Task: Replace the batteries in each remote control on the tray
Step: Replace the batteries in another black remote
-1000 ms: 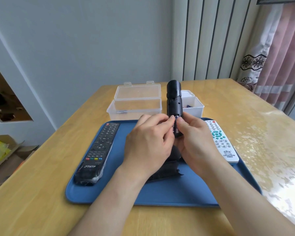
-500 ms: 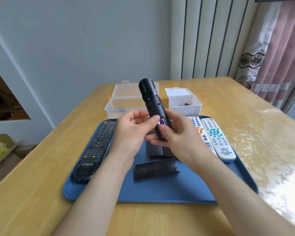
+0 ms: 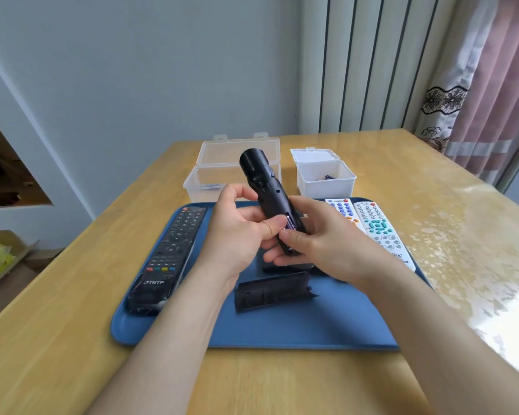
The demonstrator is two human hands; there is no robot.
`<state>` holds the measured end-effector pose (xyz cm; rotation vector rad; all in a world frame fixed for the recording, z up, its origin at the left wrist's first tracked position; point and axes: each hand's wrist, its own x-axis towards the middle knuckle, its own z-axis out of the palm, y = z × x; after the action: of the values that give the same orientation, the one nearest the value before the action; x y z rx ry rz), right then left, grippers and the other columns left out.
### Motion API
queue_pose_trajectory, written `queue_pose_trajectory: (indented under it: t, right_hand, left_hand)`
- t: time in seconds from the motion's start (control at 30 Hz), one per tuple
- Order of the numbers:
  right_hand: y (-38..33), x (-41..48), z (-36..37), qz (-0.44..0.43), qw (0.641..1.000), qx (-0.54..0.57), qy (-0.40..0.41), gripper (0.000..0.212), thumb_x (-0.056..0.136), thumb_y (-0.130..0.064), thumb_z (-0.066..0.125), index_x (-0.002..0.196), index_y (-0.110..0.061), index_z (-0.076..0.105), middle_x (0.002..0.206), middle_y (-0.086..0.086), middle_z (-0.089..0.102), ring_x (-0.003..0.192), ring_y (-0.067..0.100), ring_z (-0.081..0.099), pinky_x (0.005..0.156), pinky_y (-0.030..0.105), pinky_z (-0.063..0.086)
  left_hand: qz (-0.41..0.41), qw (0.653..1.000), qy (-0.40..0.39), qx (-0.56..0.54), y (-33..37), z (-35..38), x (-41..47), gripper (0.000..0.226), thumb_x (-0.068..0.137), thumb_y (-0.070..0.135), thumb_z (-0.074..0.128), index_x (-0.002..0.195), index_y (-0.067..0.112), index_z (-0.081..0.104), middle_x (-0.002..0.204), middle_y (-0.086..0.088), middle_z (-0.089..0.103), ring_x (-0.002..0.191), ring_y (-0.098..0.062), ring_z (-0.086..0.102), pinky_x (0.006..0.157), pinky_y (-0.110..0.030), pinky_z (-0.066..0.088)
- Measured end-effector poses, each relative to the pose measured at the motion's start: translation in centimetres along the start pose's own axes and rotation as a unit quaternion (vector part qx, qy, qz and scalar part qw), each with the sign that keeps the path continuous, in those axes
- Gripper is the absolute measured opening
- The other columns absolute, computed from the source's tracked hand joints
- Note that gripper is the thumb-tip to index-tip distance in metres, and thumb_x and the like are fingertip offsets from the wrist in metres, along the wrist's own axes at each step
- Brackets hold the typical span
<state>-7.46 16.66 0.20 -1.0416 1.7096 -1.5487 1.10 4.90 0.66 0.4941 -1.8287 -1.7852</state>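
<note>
Above the blue tray (image 3: 297, 330) I hold a black curved remote (image 3: 265, 187) back side up, its far end tilted away to the left. My right hand (image 3: 315, 241) grips its near end from below. My left hand (image 3: 240, 229) presses its thumb on a purple battery (image 3: 289, 225) lying in the open compartment. The remote's black battery cover (image 3: 271, 290) lies loose on the tray in front of my hands.
On the tray lie a long black remote (image 3: 170, 253) at the left, two white remotes (image 3: 375, 229) at the right and a dark remote under my hands. Behind the tray stand a clear open box (image 3: 219, 172) and a white open box (image 3: 325, 176).
Both hands have tilted the black remote from pointing straight away to leaning left. My left hand shifted left, baring the battery compartment and the cover on the tray.
</note>
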Motion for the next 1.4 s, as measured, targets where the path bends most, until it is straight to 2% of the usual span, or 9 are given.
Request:
queue_pose_trajectory:
  t: [0.1,0.2,0.4,0.47,0.7,0.87,1.0,1.2,1.4]
  right_hand:
    - [-0.1,0.2,-0.2,0.0,1.0,-0.002,0.021,0.028,0.101,0.003,0.045,0.121,-0.012,0.057,0.09,0.018,0.07,0.079,0.024,0.072,0.075,0.031,0.062]
    - [0.0,0.4,-0.8,0.0,0.997,-0.014,0.078,0.033,0.099,0.007,0.045,0.127,-0.009,0.054,0.091,0.019,0.069,0.076,0.022,0.072,0.073,0.03,0.062]
    - [0.3,0.7,-1.1,0.016,0.988,0.025,0.152,0.039,0.1,0.007,0.044,0.136,-0.007,0.049,0.084,0.016,0.069,0.068,0.022,0.07,0.069,0.029,0.062]
    - [0.4,0.8,-0.9,0.01,0.988,0.034,0.152,0.039,0.1,0.007,0.044,0.136,-0.007,0.048,0.083,0.016,0.069,0.068,0.021,0.071,0.071,0.031,0.062]
    - [0.5,0.8,-0.2,0.021,0.979,0.144,0.143,0.034,0.1,0.004,0.043,0.129,-0.01,0.053,0.082,0.012,0.067,0.067,0.02,0.063,0.069,0.028,0.059]
    - [0.2,0.9,0.0,0.036,0.951,0.282,0.119,0.017,0.099,-0.022,0.055,0.112,-0.013,0.063,0.089,0.006,0.068,0.078,0.018,0.065,0.07,0.034,0.054]
    - [0.1,0.5,0.4,0.018,0.952,0.305,0.027,0.033,0.095,-0.02,0.058,0.126,-0.008,0.061,0.108,0.013,0.069,0.095,0.027,0.068,0.08,0.045,0.059]
    - [0.7,0.7,0.9,-0.004,0.957,0.29,0.03,0.039,0.092,0.008,0.055,0.128,-0.007,0.055,0.115,0.023,0.068,0.099,0.037,0.07,0.084,0.056,0.057]
    - [0.2,0.5,1.4,0.003,0.962,0.271,0.034,0.026,0.101,-0.022,0.052,0.124,-0.014,0.058,0.099,0.008,0.072,0.083,0.025,0.071,0.072,0.04,0.06]
  left_hand:
    - [0.014,0.994,-0.004,0.107,-0.1,-0.2,0.2,0.039,0.084,0.013,0.074,0.098,0.022,0.038,0.077,0.0,0.074,0.058,-0.017,0.062,0.066,-0.031,0.05]
    - [0.056,0.934,0.004,0.353,0.8,-0.8,0.1,0.04,0.075,0.039,0.079,0.093,0.028,0.046,0.073,0.012,0.068,0.073,-0.006,0.062,0.069,-0.027,0.047]
    - [0.026,0.766,-0.265,0.584,1.7,0.0,-1.7,0.036,0.064,0.05,0.081,0.086,0.03,0.06,0.081,0.014,0.063,0.077,-0.004,0.058,0.069,-0.029,0.051]
    - [0.048,0.751,-0.278,0.596,1.2,0.5,-1.6,0.032,0.068,0.045,0.079,0.09,0.03,0.062,0.084,0.014,0.062,0.081,-0.007,0.058,0.072,-0.031,0.053]
    - [0.101,0.798,-0.228,0.549,0.7,-0.4,-0.7,0.015,0.081,0.032,0.072,0.071,0.024,0.063,0.06,0.011,0.053,0.063,-0.011,0.052,0.058,-0.026,0.04]
    - [0.066,0.986,-0.121,0.092,1.6,-1.4,-0.1,0.014,0.088,-0.001,0.065,0.09,0.013,0.065,0.09,-0.013,0.074,0.079,-0.028,0.071,0.078,-0.038,0.059]
    - [0.037,0.988,-0.029,-0.144,1.3,-0.6,0.2,0.013,0.089,0.001,0.062,0.094,0.013,0.062,0.083,-0.011,0.073,0.073,-0.02,0.068,0.065,-0.031,0.057]
    - [0.053,0.991,0.031,-0.116,0.0,-0.4,0.9,0.012,0.089,0.009,0.064,0.097,0.018,0.066,0.083,0.001,0.069,0.076,-0.012,0.062,0.068,-0.023,0.049]
    - [0.024,0.985,0.012,-0.171,0.1,-0.1,0.6,0.011,0.088,0.013,0.065,0.099,0.015,0.064,0.08,-0.005,0.073,0.061,-0.013,0.063,0.049,-0.021,0.048]
